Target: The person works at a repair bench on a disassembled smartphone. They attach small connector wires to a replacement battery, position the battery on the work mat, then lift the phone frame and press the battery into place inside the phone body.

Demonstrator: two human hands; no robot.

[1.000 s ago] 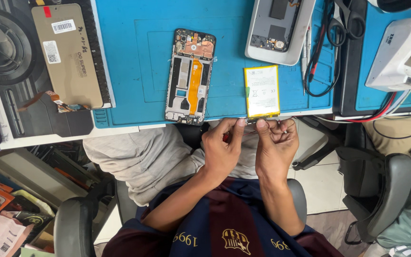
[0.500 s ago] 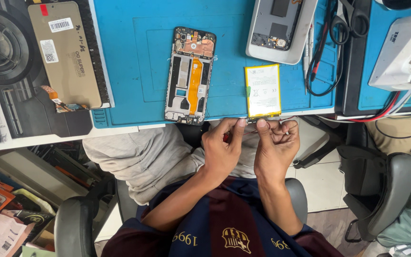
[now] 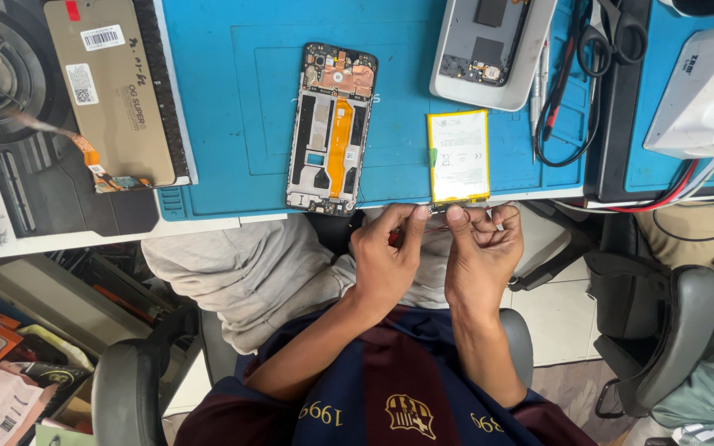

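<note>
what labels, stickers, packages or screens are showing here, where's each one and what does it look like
Display panel: top left, face down, tan rectangle with an orange ribbon.
Barcode sticker: near the panel's top, small white rectangle with black bars.
Code sticker: on the panel's left edge, white upright rectangle.
Red tab: panel's top corner, small red strip.
Battery label: on the blue mat above the right hand, white with yellow border, grey markings.
</note>
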